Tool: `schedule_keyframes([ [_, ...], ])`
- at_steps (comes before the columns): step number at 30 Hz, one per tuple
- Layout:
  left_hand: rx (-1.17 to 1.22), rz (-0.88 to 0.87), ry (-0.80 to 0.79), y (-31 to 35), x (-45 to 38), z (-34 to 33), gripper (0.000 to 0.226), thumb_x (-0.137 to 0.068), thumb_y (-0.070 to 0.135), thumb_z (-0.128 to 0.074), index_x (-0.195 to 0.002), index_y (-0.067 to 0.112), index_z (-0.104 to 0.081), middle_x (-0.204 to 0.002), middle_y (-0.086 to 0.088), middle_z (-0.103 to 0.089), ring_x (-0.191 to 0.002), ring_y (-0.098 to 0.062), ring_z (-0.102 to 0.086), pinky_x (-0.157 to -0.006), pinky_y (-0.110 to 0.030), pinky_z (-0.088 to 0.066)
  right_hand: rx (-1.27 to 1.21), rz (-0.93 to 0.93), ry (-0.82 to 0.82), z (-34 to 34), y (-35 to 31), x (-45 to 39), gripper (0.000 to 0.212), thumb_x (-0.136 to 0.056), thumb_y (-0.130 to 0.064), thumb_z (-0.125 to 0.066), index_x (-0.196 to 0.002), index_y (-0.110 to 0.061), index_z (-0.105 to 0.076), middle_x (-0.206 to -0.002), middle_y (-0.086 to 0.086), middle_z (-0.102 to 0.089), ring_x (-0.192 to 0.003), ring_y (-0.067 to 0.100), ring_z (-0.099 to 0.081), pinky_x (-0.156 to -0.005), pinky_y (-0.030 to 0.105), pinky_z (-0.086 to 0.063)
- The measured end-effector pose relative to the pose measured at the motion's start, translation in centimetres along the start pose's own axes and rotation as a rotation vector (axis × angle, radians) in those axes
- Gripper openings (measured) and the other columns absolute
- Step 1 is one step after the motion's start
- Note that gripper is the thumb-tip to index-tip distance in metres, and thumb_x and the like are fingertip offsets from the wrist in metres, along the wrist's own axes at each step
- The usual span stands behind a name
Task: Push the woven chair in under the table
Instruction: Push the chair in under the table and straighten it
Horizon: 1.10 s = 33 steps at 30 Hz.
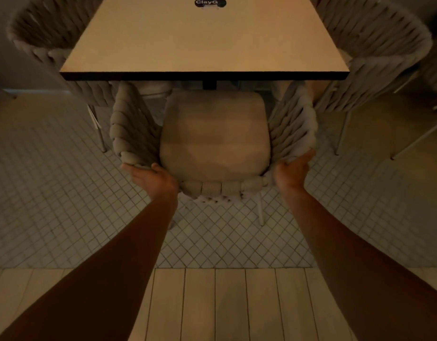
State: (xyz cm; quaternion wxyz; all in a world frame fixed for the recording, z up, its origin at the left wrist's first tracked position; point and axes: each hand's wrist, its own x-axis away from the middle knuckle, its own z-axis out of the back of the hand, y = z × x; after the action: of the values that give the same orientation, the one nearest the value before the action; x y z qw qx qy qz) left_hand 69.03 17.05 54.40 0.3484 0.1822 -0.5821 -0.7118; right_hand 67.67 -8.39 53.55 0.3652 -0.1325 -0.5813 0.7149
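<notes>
The woven chair (215, 134) stands in front of me, a grey rope-wrapped tub frame with a beige seat cushion. Its front reaches just under the near edge of the square wooden table (202, 40). My left hand (151, 175) grips the curved back rim at its left corner. On the right corner of that rim my right hand (295, 168) holds the rope weave. Both arms are stretched forward. The chair's thin white legs show below the backrest.
Two more woven chairs stand at the table, one on the left side (55, 45) and one on the right side (375, 52). A black round logo (210, 2) sits on the tabletop. The floor is small white tile, with pale planks nearest me.
</notes>
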Motion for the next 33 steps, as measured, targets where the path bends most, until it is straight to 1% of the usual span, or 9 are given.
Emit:
schedule_keyframes([
  [8, -0.103, -0.026, -0.061, 0.5, 0.2, 0.7, 0.076, -0.102, 0.013, -0.047, -0.158, 0.004, 0.004, -0.164, -0.019, -0.008, -0.15, -0.029, -0.021, -0.109, -0.022, -0.019, 0.053, -0.006, 0.0, 0.3, -0.5, 0.1, 0.085, -0.1, 0.002, -0.048, -0.159, -0.011, 0.012, -0.167, 0.019, -0.013, -0.15, 0.031, -0.028, -0.106, 0.024, -0.026],
  [11, -0.489, -0.326, -0.105, -0.8, 0.4, 1.3, 0.079, -0.102, 0.032, -0.048, -0.157, 0.0, -0.001, -0.165, -0.023, 0.001, -0.153, -0.037, 0.0, -0.123, -0.045, -0.003, 0.121, 0.079, 0.025, 0.4, -1.1, 0.9, 0.08, -0.101, -0.001, -0.047, -0.16, -0.01, 0.005, -0.167, 0.017, -0.013, -0.151, 0.032, -0.026, -0.11, 0.021, -0.027],
  [13, -0.68, -0.537, -0.204, -1.4, -0.1, 1.9, 0.075, -0.101, 0.051, -0.036, -0.158, 0.006, -0.016, -0.166, -0.016, -0.011, -0.154, -0.034, 0.003, -0.122, -0.057, -0.001, 0.404, 0.287, 0.051, 0.6, -1.1, 1.6, 0.074, -0.102, -0.019, -0.048, -0.161, -0.011, -0.005, -0.167, 0.018, -0.011, -0.151, 0.042, -0.02, -0.117, 0.037, -0.03],
  [15, -0.832, -0.686, -0.339, -1.6, -0.6, 2.5, 0.074, -0.097, 0.068, -0.023, -0.148, 0.018, -0.042, -0.159, -0.007, -0.037, -0.154, -0.028, -0.003, -0.12, -0.061, 0.003, 0.82, 0.562, -0.046, 0.6, -0.4, 2.5, 0.069, -0.1, -0.046, -0.041, -0.159, -0.017, -0.02, -0.168, 0.015, -0.014, -0.152, 0.047, -0.009, -0.121, 0.063, -0.014],
  [19, -0.972, -0.907, -0.482, -1.9, -1.3, 3.9, 0.077, -0.077, 0.092, -0.033, -0.116, 0.034, -0.064, -0.127, 0.007, -0.067, -0.145, -0.027, -0.031, -0.117, -0.065, 0.008, 1.086, 0.901, -0.345, -0.4, 0.3, 5.1, 0.075, -0.09, -0.083, -0.019, -0.126, -0.035, -0.065, -0.145, -0.005, -0.057, -0.149, 0.027, -0.031, -0.118, 0.071, 0.004],
  [22, -1.034, -1.049, -0.5, -2.2, -2.2, 4.4, 0.084, -0.064, 0.099, -0.038, -0.1, 0.031, -0.071, -0.103, 0.007, -0.074, -0.125, -0.027, -0.052, -0.118, -0.064, -0.008, 1.072, 1.048, -0.278, -1.0, 1.1, 6.0, 0.075, -0.083, -0.09, -0.034, -0.093, -0.029, -0.078, -0.099, -0.01, -0.077, -0.111, 0.017, -0.065, -0.113, 0.065, -0.024],
  [24, -1.025, -1.06, -0.499, -1.9, -2.4, 4.3, 0.082, -0.061, 0.101, -0.038, -0.085, 0.03, -0.071, -0.089, 0.008, -0.074, -0.11, -0.028, -0.057, -0.114, -0.059, -0.021, 1.036, 1.101, -0.229, -0.9, 1.3, 5.8, 0.071, -0.081, -0.088, -0.044, -0.083, -0.025, -0.078, -0.082, -0.007, -0.077, -0.087, 0.017, -0.07, -0.097, 0.052, -0.041],
  [28, -1.047, -1.054, -0.519, -1.5, -2.3, 4.3, 0.081, -0.061, 0.102, -0.034, -0.079, 0.031, -0.067, -0.085, 0.01, -0.073, -0.103, -0.029, -0.056, -0.108, -0.053, -0.025, 1.103, 1.123, -0.211, -0.9, 1.1, 5.4, 0.07, -0.08, -0.087, -0.044, -0.082, -0.025, -0.077, -0.077, -0.005, -0.075, -0.077, 0.02, -0.069, -0.078, 0.038, -0.04],
  [33, -1.171, -0.97, -0.601, -0.9, -2.2, 4.3, 0.087, -0.063, 0.103, -0.025, -0.09, 0.032, -0.067, -0.098, 0.008, -0.073, -0.112, -0.028, -0.056, -0.113, -0.057, -0.018, 1.152, 1.064, -0.263, -0.8, 0.5, 6.0, 0.074, -0.08, -0.085, -0.038, -0.087, -0.024, -0.078, -0.082, -0.001, -0.076, -0.079, 0.026, -0.068, -0.079, 0.04, -0.043],
])
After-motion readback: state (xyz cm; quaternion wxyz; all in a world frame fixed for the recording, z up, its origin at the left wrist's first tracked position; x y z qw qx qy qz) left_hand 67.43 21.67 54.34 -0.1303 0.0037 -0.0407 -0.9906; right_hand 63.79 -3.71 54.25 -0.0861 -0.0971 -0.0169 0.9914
